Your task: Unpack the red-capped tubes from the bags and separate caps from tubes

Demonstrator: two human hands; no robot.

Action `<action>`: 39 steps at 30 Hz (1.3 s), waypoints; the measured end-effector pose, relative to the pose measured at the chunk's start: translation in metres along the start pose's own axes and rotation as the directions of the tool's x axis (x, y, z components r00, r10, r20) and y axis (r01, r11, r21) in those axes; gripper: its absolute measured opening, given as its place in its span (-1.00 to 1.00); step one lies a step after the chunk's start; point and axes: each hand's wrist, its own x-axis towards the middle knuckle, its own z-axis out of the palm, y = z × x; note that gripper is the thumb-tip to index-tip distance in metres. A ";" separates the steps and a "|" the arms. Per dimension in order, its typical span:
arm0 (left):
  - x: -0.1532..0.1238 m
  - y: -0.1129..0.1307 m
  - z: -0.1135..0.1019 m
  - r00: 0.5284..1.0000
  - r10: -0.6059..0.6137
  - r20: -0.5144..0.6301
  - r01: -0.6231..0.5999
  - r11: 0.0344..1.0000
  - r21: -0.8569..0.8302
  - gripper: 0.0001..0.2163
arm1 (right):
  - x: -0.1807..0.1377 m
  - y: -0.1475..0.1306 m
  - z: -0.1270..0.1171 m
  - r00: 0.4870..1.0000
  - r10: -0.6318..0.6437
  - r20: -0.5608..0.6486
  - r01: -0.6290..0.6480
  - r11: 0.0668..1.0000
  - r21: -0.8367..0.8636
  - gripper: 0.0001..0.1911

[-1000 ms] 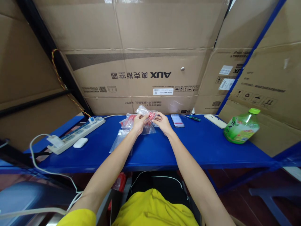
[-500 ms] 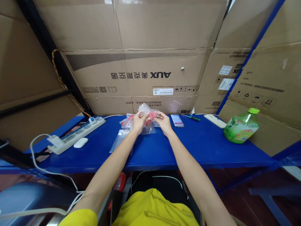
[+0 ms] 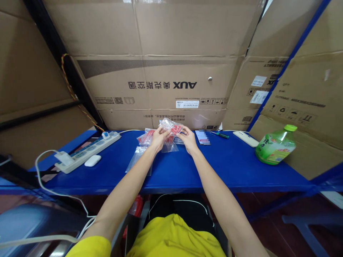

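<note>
Between my two hands is a clear plastic bag (image 3: 171,125) with small red pieces inside, too small to make out. My left hand (image 3: 158,139) pinches its left side, and my right hand (image 3: 188,138) grips the right side. Beneath and to the left lie more clear bags with red contents (image 3: 146,137), partly hidden by the left hand. Closer to the table's front edge, a flat clear zip bag (image 3: 136,159) lies partly under my left forearm.
On the blue table (image 3: 227,171) a phone (image 3: 203,137) and a green-handled screwdriver (image 3: 222,134) lie right of my hands. Farther right are a white power bank (image 3: 245,139) and a green bottle (image 3: 277,146). A power strip (image 3: 88,151) and white earbud case (image 3: 92,160) sit left. Cardboard (image 3: 160,43) walls the back.
Both hands stay on the bag of red pieces, and its plastic has shifted slightly in the fingers. The whole view has moved a little; the other things stay in place.
</note>
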 end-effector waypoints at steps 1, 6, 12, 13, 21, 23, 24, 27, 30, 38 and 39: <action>-0.001 0.001 0.000 1.000 -0.003 0.007 0.003 1.000 0.004 -0.55 | 0.000 -0.001 0.000 1.000 0.010 0.000 -0.010 1.000 0.016 -0.38; -0.007 0.002 0.004 0.993 -0.060 0.102 0.056 0.997 0.045 -0.53 | -0.002 -0.003 0.001 0.999 0.042 0.018 -0.044 0.994 0.099 -0.41; -0.007 0.000 0.003 0.982 -0.157 0.107 0.142 0.981 0.136 -0.63 | 0.000 0.000 -0.003 1.000 0.011 -0.005 -0.011 0.998 0.064 -0.44; -0.006 0.001 0.002 0.980 -0.160 0.119 0.144 0.980 0.135 -0.64 | 0.000 0.000 -0.003 1.000 0.002 -0.010 -0.001 0.998 0.061 -0.45; -0.005 0.001 0.002 0.995 -0.089 0.046 0.079 0.978 0.191 -0.74 | -0.001 -0.003 -0.004 0.998 -0.028 0.052 0.030 0.999 -0.020 -0.40; -0.004 0.000 0.002 0.997 -0.076 0.020 0.070 0.975 0.211 -0.77 | -0.002 -0.003 -0.003 0.997 -0.016 0.078 0.019 0.999 -0.034 -0.37; -0.004 0.001 0.003 0.997 -0.081 0.019 0.076 0.975 0.211 -0.77 | -0.002 -0.003 -0.003 0.996 -0.011 0.087 0.014 0.999 -0.038 -0.35; -0.005 0.001 0.005 0.992 -0.118 0.048 0.109 0.981 0.160 -0.75 | -0.002 -0.003 -0.001 0.996 -0.018 0.084 0.022 0.999 -0.047 -0.35; -0.006 0.002 0.007 0.990 -0.122 0.071 0.111 0.984 0.141 -0.70 | -0.002 -0.005 0.000 0.998 -0.044 0.053 0.047 0.997 -0.060 -0.39; -0.008 0.004 0.003 0.990 -0.088 0.113 0.046 0.942 0.333 -0.71 | -0.001 -0.001 0.001 0.997 -0.072 0.005 0.073 0.995 -0.074 -0.62; -0.009 0.005 0.002 0.986 -0.100 0.130 0.051 0.940 0.337 -0.74 | 0.000 0.000 0.000 0.997 -0.071 -0.007 0.070 0.995 -0.067 -0.64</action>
